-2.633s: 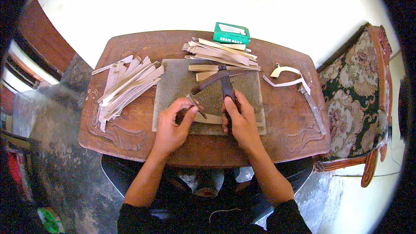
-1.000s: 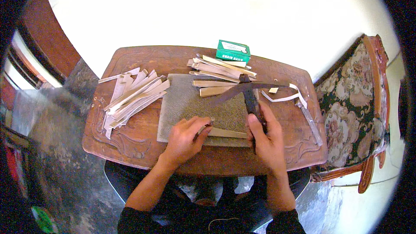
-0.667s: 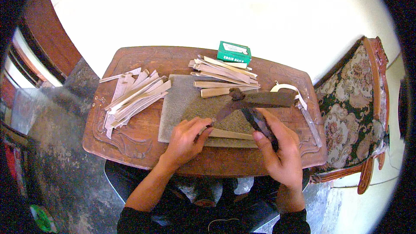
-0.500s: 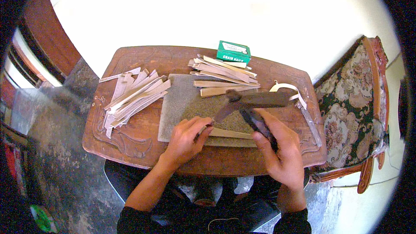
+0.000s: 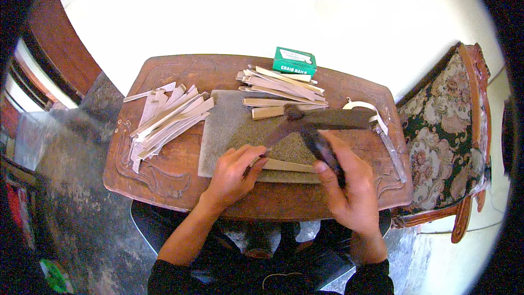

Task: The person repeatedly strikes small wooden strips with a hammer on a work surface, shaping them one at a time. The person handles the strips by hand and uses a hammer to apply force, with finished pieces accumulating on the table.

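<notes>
My left hand [image 5: 234, 172] is closed, its fingertips pinching the left end of a pale wooden strip [image 5: 289, 165] near the front edge of a grey mat [image 5: 224, 131]. In my right hand [image 5: 352, 186] is the black handle of a dark hammer-like tool [image 5: 327, 119]; its exact kind is hard to make out. One arm of the tool slants down toward my left fingertips, and the other reaches out to the right. The strip's right end lies beside my right thumb. Whatever else my left fingers hold is hidden.
A pile of wooden strips [image 5: 169, 123] lies left on the carved wooden table [image 5: 164, 180]; a second pile [image 5: 281, 87] lies behind the mat. A green box [image 5: 295, 62] stands at the back. A white band [image 5: 360, 105] and a grey strip [image 5: 393, 155] lie right, near a flowered chair [image 5: 436, 136].
My right hand and the dark tool have shifted very slightly. My left hand stays at the strip's end, and the piles are unchanged.
</notes>
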A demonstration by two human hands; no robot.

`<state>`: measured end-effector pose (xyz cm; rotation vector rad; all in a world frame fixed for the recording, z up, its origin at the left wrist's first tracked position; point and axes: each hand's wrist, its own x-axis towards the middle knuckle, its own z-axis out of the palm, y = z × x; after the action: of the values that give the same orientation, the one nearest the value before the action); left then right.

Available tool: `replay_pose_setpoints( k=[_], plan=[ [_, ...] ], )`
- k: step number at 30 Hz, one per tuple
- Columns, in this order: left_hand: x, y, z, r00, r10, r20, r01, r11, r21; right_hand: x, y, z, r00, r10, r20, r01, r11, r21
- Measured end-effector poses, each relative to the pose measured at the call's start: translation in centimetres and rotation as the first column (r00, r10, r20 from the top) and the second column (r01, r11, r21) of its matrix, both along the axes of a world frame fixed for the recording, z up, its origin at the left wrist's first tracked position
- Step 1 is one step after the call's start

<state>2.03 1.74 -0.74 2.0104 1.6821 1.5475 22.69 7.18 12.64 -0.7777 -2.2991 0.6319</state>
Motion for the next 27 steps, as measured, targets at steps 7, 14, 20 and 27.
replay_pose_setpoints(
  k=[7,14,20,27],
  plan=[
    [0.0,0.0,0.2,1.0,0.008,-0.021,-0.008,1.0,-0.006,-0.1,0.0,0.1,0.999,-0.017,-0.043,0.018,1.0,0.025],
    [-0.1,-0.1,-0.1,1.0,0.01,-0.008,-0.01,1.0,-0.007,-0.3,-0.4,0.6,0.998,-0.062,-0.008,0.061,0.992,-0.106],
    [-0.1,0.0,-0.2,1.0,0.013,-0.027,-0.013,1.0,0.024,-0.5,0.2,-0.2,0.999,0.025,0.037,-0.021,0.994,-0.109],
    [-0.1,0.0,-0.2,0.999,0.05,0.022,-0.05,0.999,-0.001,-2.1,2.3,-5.8,0.906,-0.225,-0.359,-0.121,0.677,-0.726]
  ],
)
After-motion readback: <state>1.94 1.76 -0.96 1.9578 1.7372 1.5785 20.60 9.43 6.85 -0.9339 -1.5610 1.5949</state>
